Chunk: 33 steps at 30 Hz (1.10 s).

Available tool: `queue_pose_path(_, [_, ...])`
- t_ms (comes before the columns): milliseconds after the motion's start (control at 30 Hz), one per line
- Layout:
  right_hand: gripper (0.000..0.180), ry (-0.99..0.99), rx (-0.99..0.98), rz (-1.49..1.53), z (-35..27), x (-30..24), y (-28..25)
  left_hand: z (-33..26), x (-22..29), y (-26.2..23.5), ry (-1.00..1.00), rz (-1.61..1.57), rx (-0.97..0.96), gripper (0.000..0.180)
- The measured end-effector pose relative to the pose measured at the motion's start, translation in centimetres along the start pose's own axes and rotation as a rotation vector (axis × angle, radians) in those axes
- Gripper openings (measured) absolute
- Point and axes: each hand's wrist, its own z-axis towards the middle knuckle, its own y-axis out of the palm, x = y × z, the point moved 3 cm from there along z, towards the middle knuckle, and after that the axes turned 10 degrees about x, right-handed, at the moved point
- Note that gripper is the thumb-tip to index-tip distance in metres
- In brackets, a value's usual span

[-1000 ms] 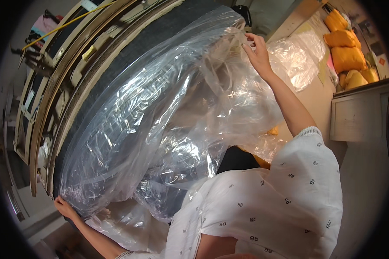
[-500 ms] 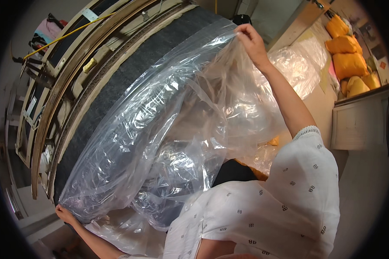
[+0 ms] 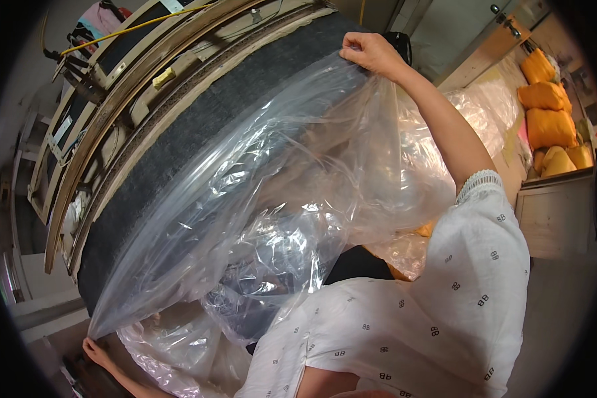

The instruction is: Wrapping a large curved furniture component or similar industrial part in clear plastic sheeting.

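A large clear plastic sheet (image 3: 245,172) is stretched between my two hands, creased and glossy, its far edge drawn nearly straight. My right hand (image 3: 371,54) pinches one corner at the far end of a dark grey work surface (image 3: 199,119). At the lower left, my left hand (image 3: 98,351) grips the opposite corner, just off the surface's near end. Part of the sheet lies over the dark surface. The remainder drapes in folds toward my white shirt, and more bunched plastic (image 3: 186,338) hangs below it.
Beyond the dark surface runs a long machine with a metal rail (image 3: 99,132) and a yellow rod (image 3: 139,30). Orange bundles (image 3: 547,113) are stacked at the right above a pale cabinet (image 3: 554,219). Wrapped clear plastic (image 3: 474,113) lies behind my right arm.
The sheet's edge has been pulled tauter and nearer to me, baring more of the dark surface. My left hand has moved lower, past the surface's corner. The whole view has shifted slightly.
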Motion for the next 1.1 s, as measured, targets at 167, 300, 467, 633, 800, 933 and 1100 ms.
queue_pose_path(167, [0.021, -0.007, -0.162, 0.209, 0.9, 1.6, 0.7, -6.2, -2.1, -1.9, -0.119, -0.240, -0.166, 0.032])
queue_pose_path(300, [0.022, -0.075, -0.324, 0.296, 2.0, 1.9, 0.9, -9.2, -3.9, -2.1, -0.243, -0.310, -0.157, 0.033])
queue_pose_path(467, [0.013, -0.136, -0.419, 0.324, 5.5, 0.2, 0.0, -7.1, -3.0, 0.3, -0.573, -0.560, -0.023, 0.031])
queue_pose_path(633, [0.011, 0.298, 0.171, 1.179, 8.3, -5.3, -5.8, 3.4, 4.7, 5.9, -0.815, -1.186, 0.043, 0.043])
queue_pose_path(800, [0.015, 0.200, 0.203, 0.453, 11.9, 8.3, 8.7, 7.4, 0.1, 14.3, -0.206, -0.188, 0.158, 0.039])
queue_pose_path(933, [0.015, 0.159, 0.298, 0.717, 10.8, 4.6, 8.6, 7.3, 0.7, 17.7, -0.280, -0.306, 0.292, 0.038])
queue_pose_path(1100, [0.018, 0.160, 0.327, 0.534, 12.4, 5.2, 8.8, 9.9, 3.2, 20.9, -0.335, -0.368, 0.191, 0.039])
